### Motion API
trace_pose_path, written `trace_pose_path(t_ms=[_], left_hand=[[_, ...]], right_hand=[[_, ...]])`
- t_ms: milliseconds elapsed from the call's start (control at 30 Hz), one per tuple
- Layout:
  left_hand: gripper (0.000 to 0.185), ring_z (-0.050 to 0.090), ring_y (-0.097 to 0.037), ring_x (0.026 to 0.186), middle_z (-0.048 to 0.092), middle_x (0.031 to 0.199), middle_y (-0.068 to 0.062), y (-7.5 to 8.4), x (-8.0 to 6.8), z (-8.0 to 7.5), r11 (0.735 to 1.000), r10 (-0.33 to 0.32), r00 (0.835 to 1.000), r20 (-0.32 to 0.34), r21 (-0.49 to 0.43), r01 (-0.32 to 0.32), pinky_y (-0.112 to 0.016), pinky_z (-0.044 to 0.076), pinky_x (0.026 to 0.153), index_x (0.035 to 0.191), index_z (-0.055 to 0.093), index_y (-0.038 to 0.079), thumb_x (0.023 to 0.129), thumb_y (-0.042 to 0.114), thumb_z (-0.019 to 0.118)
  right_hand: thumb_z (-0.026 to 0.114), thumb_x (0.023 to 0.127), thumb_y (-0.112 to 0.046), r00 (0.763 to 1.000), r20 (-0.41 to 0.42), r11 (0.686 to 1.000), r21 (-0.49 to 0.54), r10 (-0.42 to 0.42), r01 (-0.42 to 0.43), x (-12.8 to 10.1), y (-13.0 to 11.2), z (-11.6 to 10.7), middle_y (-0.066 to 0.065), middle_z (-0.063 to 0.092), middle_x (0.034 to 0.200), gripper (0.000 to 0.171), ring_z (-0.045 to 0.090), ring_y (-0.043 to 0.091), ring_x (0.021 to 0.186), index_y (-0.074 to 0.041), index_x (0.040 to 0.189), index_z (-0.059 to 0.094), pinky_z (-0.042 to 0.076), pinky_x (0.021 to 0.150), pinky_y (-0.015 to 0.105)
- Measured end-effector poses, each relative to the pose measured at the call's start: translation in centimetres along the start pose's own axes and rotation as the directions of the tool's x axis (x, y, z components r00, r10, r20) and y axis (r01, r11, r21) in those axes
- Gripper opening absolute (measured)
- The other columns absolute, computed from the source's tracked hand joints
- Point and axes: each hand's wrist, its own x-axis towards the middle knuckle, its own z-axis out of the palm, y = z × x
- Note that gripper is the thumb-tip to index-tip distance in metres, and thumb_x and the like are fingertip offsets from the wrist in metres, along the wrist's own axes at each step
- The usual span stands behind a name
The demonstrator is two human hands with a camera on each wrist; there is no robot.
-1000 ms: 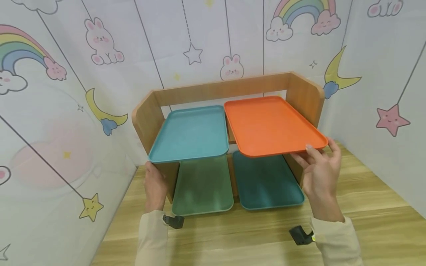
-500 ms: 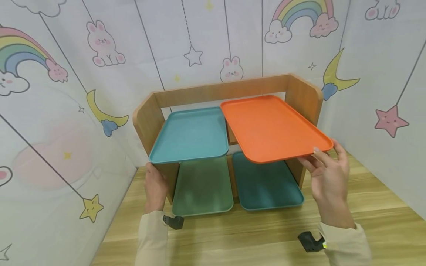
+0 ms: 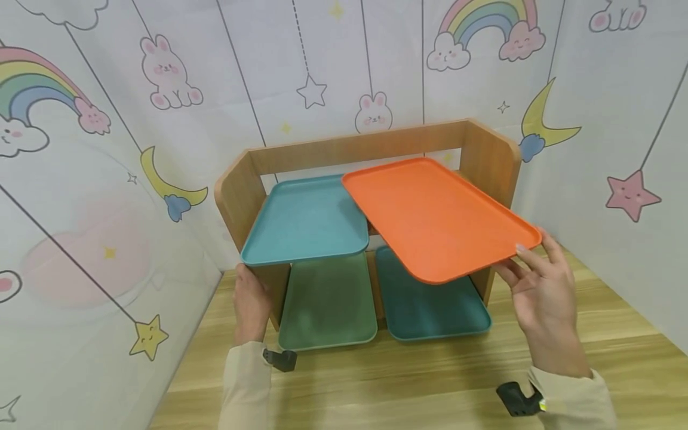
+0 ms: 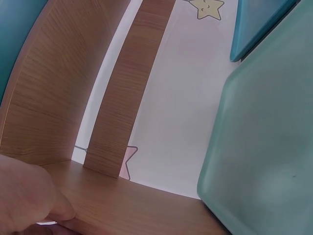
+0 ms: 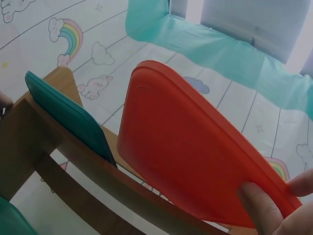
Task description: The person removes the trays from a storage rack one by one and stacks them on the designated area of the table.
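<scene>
The right hand (image 3: pixel 545 292) pinches the orange tray (image 3: pixel 441 218), whose underside only the right wrist view shows; the left hand (image 3: pixel 251 307), partly hidden, grips the shelf (image 3: pixel 355 146).

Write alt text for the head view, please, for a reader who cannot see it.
A person's right hand grips the near right corner of an orange tray, held askew at the upper right of a wooden shelf; the left hand holds the shelf's left side. A blue tray lies at upper left; below are a green tray and a teal tray.
</scene>
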Motion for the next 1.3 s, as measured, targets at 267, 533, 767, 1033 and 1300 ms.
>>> trace_pose_path(t_ms=[267,533,767,1033,1300], left_hand=[[0.029,0.056,-0.054,0.095,0.053,0.104,-0.035,-0.2,-0.1,0.0,1.0,0.01,1.0,0.012,-0.015,-0.01,-0.059,0.045,0.078,0.119,0.034,-0.011,0.092,-0.001,0.041],[0.029,0.056,-0.053,0.097,0.053,0.105,-0.035,-0.1,0.0,-0.1,1.0,0.014,1.0,0.012,-0.016,-0.013,-0.06,0.044,0.08,0.119,0.035,-0.01,0.093,0.0,0.041],[0.027,0.056,-0.054,0.096,0.053,0.104,-0.036,-0.1,-0.1,0.0,1.0,0.022,1.0,-0.017,-0.022,-0.023,-0.061,0.045,0.079,0.117,0.035,-0.01,0.092,-0.001,0.041],[0.027,0.056,-0.055,0.095,0.053,0.104,-0.037,-0.1,-0.1,-0.1,0.999,0.036,0.999,-0.025,-0.029,-0.037,-0.061,0.044,0.078,0.116,0.035,-0.011,0.091,-0.001,0.042],[0.025,0.056,-0.055,0.095,0.053,0.103,-0.036,-0.2,-0.2,-0.1,0.999,0.029,0.999,-0.016,-0.031,-0.03,-0.062,0.044,0.077,0.115,0.036,-0.01,0.092,-0.001,0.041]], right_hand=[[0.042,0.095,0.011,0.997,0.071,0.999,0.035,0.029,-0.031,0.0,-0.2,-0.6,0.012,0.052,0.121,0.04,0.067,0.029,0.079,-0.005,0.132,0.042,0.058,0.07,0.036],[0.033,0.098,0.009,0.98,0.18,0.993,0.075,0.081,-0.096,-0.1,-0.7,-1.3,0.014,0.059,0.115,0.033,0.068,0.031,0.083,0.001,0.127,0.047,0.057,0.074,0.036],[0.024,0.1,0.007,0.949,0.287,0.976,0.136,0.128,-0.172,-0.2,-1.0,-1.9,0.018,0.062,0.111,0.037,0.068,0.032,0.088,0.004,0.129,0.046,0.057,0.077,0.038],[0.018,0.101,0.005,0.919,0.358,0.96,0.156,0.164,-0.233,-0.4,-1.3,-2.3,0.02,0.059,0.12,0.044,0.067,0.032,0.094,0.003,0.14,0.037,0.056,0.078,0.038],[0.016,0.1,0.005,0.902,0.378,0.95,0.14,0.21,-0.279,-0.7,-1.5,-2.7,0.02,0.059,0.12,0.047,0.067,0.031,0.093,0.0,0.143,0.035,0.056,0.079,0.037]])
